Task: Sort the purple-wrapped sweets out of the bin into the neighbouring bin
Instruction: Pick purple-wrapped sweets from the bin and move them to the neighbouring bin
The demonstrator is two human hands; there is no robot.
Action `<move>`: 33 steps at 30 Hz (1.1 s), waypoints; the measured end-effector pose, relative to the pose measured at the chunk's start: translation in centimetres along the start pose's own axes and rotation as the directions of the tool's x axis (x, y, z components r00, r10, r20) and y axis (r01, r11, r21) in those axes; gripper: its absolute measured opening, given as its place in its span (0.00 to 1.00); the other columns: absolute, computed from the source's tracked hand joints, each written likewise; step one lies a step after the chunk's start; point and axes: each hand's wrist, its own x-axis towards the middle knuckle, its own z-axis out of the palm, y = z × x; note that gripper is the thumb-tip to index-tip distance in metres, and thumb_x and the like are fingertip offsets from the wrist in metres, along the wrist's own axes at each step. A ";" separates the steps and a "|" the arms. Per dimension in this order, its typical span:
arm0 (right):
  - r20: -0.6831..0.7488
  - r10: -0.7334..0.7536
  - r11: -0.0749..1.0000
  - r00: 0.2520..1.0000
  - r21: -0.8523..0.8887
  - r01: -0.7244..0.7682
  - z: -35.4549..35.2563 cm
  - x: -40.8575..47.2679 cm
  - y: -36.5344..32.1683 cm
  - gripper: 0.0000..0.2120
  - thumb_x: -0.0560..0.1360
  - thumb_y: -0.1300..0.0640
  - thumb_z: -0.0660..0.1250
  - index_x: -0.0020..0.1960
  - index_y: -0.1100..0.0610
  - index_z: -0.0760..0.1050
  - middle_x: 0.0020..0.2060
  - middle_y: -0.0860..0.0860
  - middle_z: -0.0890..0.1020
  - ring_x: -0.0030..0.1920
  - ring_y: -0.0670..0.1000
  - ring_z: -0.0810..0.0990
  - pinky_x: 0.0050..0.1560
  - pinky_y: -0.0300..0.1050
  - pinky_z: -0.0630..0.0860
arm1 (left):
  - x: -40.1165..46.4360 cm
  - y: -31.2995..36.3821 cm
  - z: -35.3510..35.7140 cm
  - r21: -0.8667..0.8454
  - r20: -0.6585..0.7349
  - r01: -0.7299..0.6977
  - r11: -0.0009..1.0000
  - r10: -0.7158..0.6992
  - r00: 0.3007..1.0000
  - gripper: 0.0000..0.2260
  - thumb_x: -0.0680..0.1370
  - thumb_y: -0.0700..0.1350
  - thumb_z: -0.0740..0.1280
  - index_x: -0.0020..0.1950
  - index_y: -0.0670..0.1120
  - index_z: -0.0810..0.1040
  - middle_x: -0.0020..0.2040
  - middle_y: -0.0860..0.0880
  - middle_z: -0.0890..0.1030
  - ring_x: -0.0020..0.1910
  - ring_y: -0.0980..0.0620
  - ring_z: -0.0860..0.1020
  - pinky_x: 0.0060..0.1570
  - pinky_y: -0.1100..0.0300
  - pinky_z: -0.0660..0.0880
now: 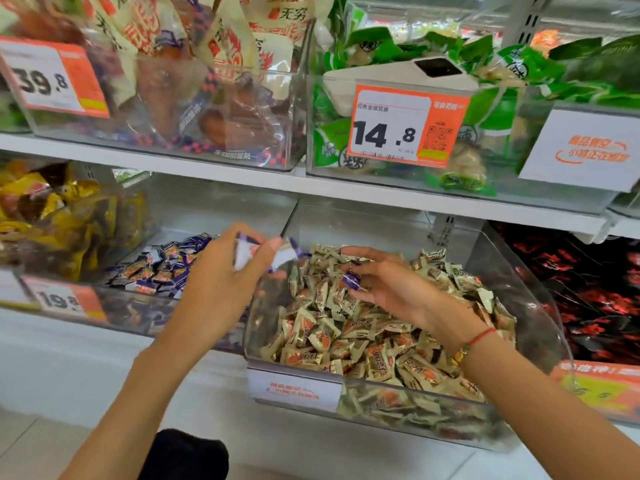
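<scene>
A clear bin (519, 282) on the lower shelf holds a heap of beige-wrapped sweets (349, 327). To its left a neighbouring clear bin (135, 299) holds purple-wrapped sweets (162, 265). My left hand (228, 271) hovers over the wall between the two bins and grips a few purple-and-white wrapped sweets (273, 254). My right hand (384, 282) reaches over the beige heap and pinches one purple-wrapped sweet (351, 280) in its fingertips. Another bit of purple wrapper (356, 260) peeks out by the upper fingers.
The shelf above (242, 178) carries clear bins of snack packs with price tags 39.8 (52, 81) and 14.8 (405, 129). A bin of yellow packs (52, 220) stands at far left, dark red-printed packs (588, 292) at right. Pale floor lies below.
</scene>
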 end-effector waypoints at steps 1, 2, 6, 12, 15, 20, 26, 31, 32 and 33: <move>-0.014 -0.002 0.999 1.000 -0.037 0.002 0.6 0.4 0.0 0.15 0.80 0.68 0.55 0.59 0.56 0.75 0.53 0.55 0.77 0.48 0.50 0.77 0.41 0.41 0.79 | -0.3 -0.7 -0.2 -0.183 -0.063 0.066 0.981 -0.079 0.995 0.06 0.78 0.49 0.64 0.46 0.46 0.74 0.39 0.51 0.82 0.34 0.59 0.82 0.28 0.64 0.77; -0.048 -0.013 0.992 0.999 -0.126 0.007 1.1 1.0 0.0 0.14 0.81 0.66 0.55 0.58 0.56 0.75 0.50 0.56 0.76 0.45 0.51 0.76 0.41 0.41 0.78 | -0.6 -1.4 -0.2 -0.322 -0.105 0.125 0.939 -0.167 0.980 0.07 0.78 0.48 0.64 0.49 0.44 0.74 0.42 0.49 0.82 0.36 0.57 0.83 0.29 0.65 0.77; -0.032 -0.293 0.357 0.956 -0.931 0.078 2.4 3.7 0.5 0.12 0.79 0.50 0.61 0.61 0.52 0.72 0.47 0.53 0.77 0.43 0.51 0.76 0.45 0.45 0.74 | -1.5 -3.6 0.0 -0.660 -0.077 0.259 0.705 -0.406 0.911 0.10 0.80 0.47 0.62 0.57 0.43 0.75 0.52 0.47 0.83 0.43 0.56 0.84 0.34 0.68 0.77; 0.084 -0.165 -0.329 0.983 -0.944 0.025 2.8 6.7 3.3 0.22 0.75 0.44 0.66 0.65 0.54 0.72 0.64 0.55 0.73 0.66 0.56 0.69 0.63 0.51 0.69 | -1.2 -4.4 0.1 -0.788 0.019 0.339 0.513 -0.531 0.847 0.12 0.80 0.45 0.63 0.61 0.43 0.74 0.52 0.47 0.83 0.44 0.57 0.83 0.33 0.66 0.78; 0.075 -0.103 -0.212 0.992 -0.976 0.052 2.0 6.9 3.0 0.17 0.75 0.45 0.68 0.59 0.53 0.73 0.57 0.51 0.77 0.56 0.52 0.74 0.55 0.44 0.72 | -1.2 -4.8 0.2 -0.787 0.079 0.396 0.472 -0.560 0.825 0.10 0.79 0.46 0.65 0.58 0.44 0.75 0.45 0.50 0.85 0.49 0.54 0.83 0.42 0.60 0.80; 0.078 -0.038 -0.096 0.996 -0.993 0.074 -1.0 4.8 0.3 0.14 0.71 0.39 0.69 0.49 0.44 0.69 0.51 0.42 0.75 0.55 0.50 0.74 0.52 0.44 0.69 | -1.1 -5.0 0.2 -0.735 0.045 0.401 0.546 -0.551 0.833 0.10 0.78 0.47 0.66 0.57 0.46 0.76 0.52 0.49 0.83 0.45 0.59 0.81 0.31 0.67 0.74; 0.122 0.217 -0.126 0.969 -0.980 0.152 -3.7 0.3 -1.8 0.16 0.68 0.42 0.74 0.52 0.42 0.74 0.55 0.37 0.72 0.59 0.46 0.70 0.60 0.45 0.68 | 0.4 -4.2 0.2 -0.570 -0.100 0.247 0.784 -0.364 0.926 0.04 0.81 0.46 0.62 0.53 0.50 0.75 0.31 0.57 0.81 0.30 0.64 0.77 0.34 0.65 0.74; 0.293 0.016 0.149 0.956 -0.946 0.288 -1.0 1.6 -1.3 0.15 0.71 0.37 0.65 0.52 0.43 0.80 0.55 0.39 0.80 0.57 0.42 0.77 0.63 0.47 0.72 | 1.4 -4.2 0.7 -0.561 -0.152 0.210 0.801 -0.349 0.925 0.06 0.81 0.46 0.61 0.56 0.48 0.73 0.42 0.55 0.83 0.36 0.62 0.81 0.35 0.63 0.77; 0.299 -0.030 0.052 0.954 -0.952 0.300 -0.5 2.8 -0.4 0.13 0.74 0.39 0.64 0.54 0.43 0.79 0.57 0.41 0.79 0.58 0.44 0.76 0.63 0.50 0.72 | 1.2 -4.3 0.8 -0.553 -0.146 0.216 0.805 -0.348 0.926 0.08 0.81 0.47 0.61 0.58 0.47 0.73 0.45 0.54 0.83 0.39 0.60 0.82 0.36 0.61 0.78; 0.303 -0.043 -0.066 0.952 -0.952 0.300 0.0 3.9 0.6 0.11 0.77 0.44 0.64 0.57 0.43 0.79 0.58 0.43 0.78 0.59 0.47 0.76 0.64 0.52 0.72 | 1.0 -4.4 1.0 -0.540 -0.136 0.225 0.811 -0.348 0.928 0.10 0.81 0.47 0.61 0.60 0.47 0.72 0.47 0.54 0.83 0.42 0.57 0.83 0.38 0.59 0.79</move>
